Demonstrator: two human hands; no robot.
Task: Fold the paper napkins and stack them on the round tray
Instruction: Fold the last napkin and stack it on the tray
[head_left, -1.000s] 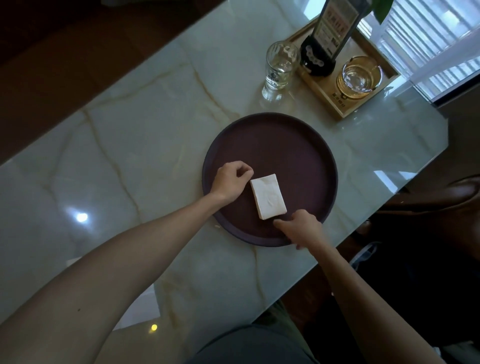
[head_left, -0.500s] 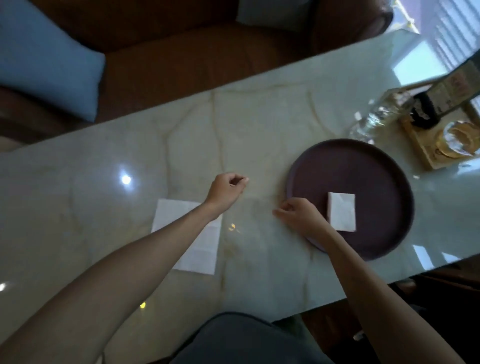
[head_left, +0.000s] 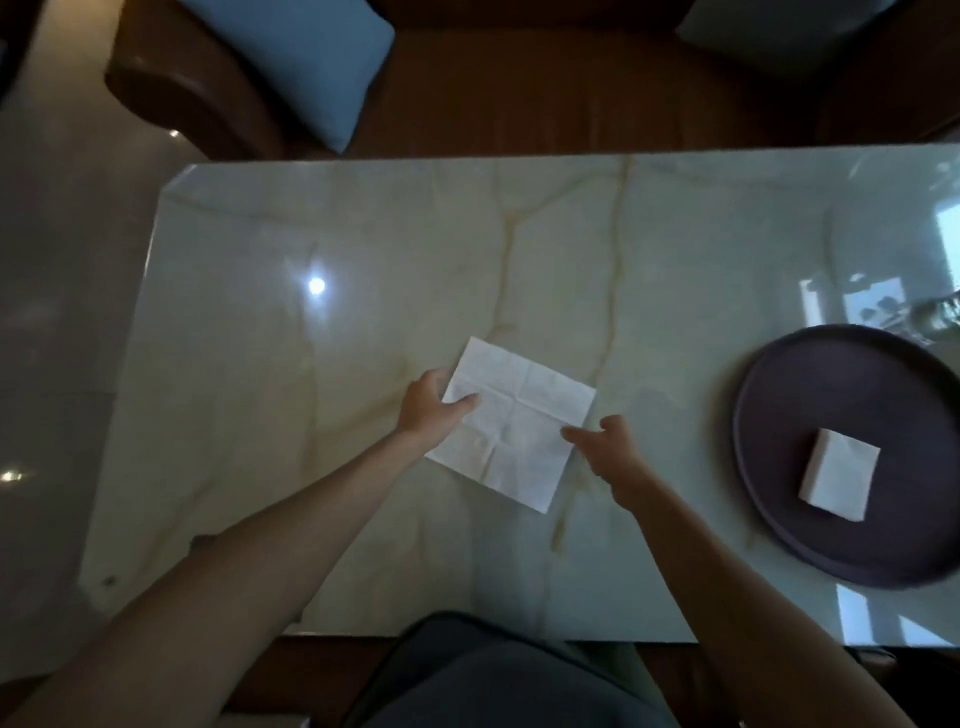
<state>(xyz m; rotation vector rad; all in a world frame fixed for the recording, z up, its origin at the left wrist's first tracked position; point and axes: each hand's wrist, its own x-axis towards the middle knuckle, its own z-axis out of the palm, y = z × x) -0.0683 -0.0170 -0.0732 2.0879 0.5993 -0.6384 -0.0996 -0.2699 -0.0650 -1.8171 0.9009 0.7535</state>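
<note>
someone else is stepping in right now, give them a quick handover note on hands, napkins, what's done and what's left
Left hand: pinching the left edge of the unfolded napkin.
Right hand: empty, fingertips at the napkin's right edge, not gripping.
The napkin lies open and creased on the marble table, left of the round tray.
Done: one folded napkin sits on the tray.
Left: fold the open one and stack it on top.

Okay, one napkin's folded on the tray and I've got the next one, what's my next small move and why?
Probably fold it in half: the white unfolded paper napkin lies open on the marble table, left hand pinching its left edge, right hand at its right edge.
</note>
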